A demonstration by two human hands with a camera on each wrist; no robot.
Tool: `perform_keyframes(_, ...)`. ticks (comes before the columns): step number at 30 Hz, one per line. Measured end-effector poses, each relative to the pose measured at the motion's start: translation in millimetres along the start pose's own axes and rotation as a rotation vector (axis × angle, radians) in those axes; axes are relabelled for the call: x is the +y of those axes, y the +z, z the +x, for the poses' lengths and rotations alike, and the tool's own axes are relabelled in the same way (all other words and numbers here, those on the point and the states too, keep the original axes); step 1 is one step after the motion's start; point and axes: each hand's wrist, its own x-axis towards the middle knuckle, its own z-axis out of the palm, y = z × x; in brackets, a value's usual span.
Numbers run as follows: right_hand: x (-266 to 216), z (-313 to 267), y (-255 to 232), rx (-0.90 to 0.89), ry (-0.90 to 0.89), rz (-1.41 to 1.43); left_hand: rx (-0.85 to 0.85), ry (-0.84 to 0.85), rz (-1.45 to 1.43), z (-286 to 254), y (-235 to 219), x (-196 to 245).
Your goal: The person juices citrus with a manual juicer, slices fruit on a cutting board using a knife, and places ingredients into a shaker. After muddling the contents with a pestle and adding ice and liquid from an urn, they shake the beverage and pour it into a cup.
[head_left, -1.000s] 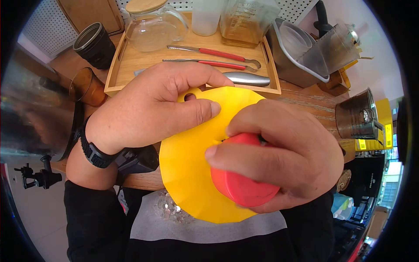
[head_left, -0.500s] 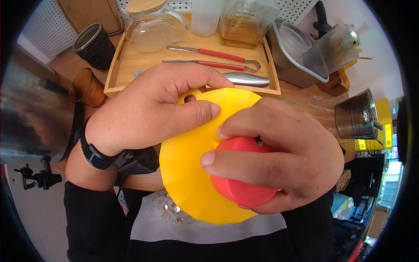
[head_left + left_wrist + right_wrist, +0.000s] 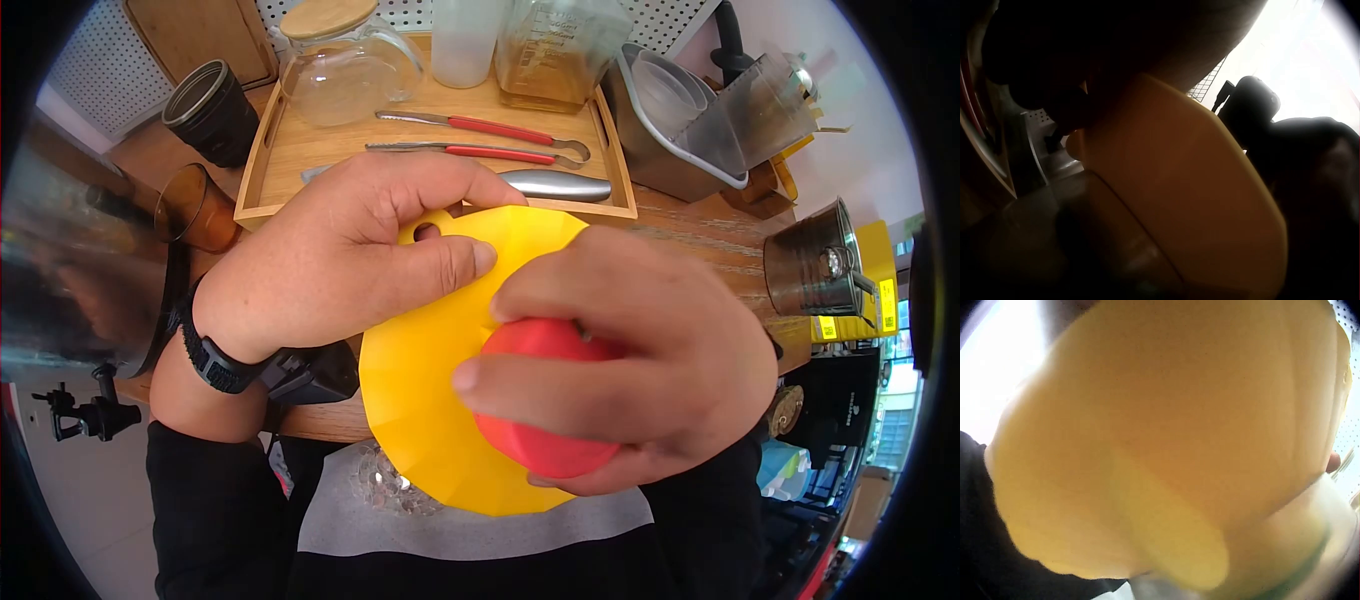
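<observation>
Pinching the yellow disc [image 3: 425, 390], tab [image 3: 438, 219] toward tray [image 3: 310, 145], left hand [image 3: 375, 240] sits near right hand [image 3: 645, 345] gripping red object [image 3: 550, 448].

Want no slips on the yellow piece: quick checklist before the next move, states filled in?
1. Left hand holding the yellow piece by its edge, near the hole: ok.
2. Right hand gripping the red piece: ok.
3. Red piece fixed to the yellow one: cannot tell, fingers cover the join.
4. Pale sheet free of loose stuff: not ok, shiny clear material lies on it.
5. Red-handled tongs out of both hands, on the tray: ok.
</observation>
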Motion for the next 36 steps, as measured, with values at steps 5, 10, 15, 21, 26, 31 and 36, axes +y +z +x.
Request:
perform_keyframes(5, 0.7, -3.3, 7.2, 0.032, -0.012, -0.03, -0.018, 0.012, 0.004, 1.0, -1.1, 1.1)
perform_keyframes(10, 1.6, -0.8, 5.7, 0.068, 0.033, -0.012, -0.006, -0.036, -0.023, -0.2, 0.3, 2.2)
perform_keyframes(15, 3.5, 1.2, -2.6, 0.18, 0.015, 0.082, 0.013, 0.051, -0.071, 1.8, 5.1, -4.6)
perform_keyframes(21, 29.2, -9.0, -16.1, 0.394, -0.045, 0.138, -0.005, 0.004, -0.109, 2.0, 6.2, -2.2)
perform_keyframes(26, 30.3, -30.6, -25.9, 0.573, 0.172, 0.294, -0.018, 0.012, -0.001, 2.5, 3.3, 0.3)
perform_keyframes(31, 44.3, -86.0, -18.2, 0.643, 0.563, 0.13, -0.009, 0.013, 0.026, 1.0, 3.2, 2.7)
perform_keyframes(36, 57.5, -123.8, 2.2, 0.743, 0.841, 0.092, -0.019, 0.043, -0.002, 2.4, 3.8, -3.1)
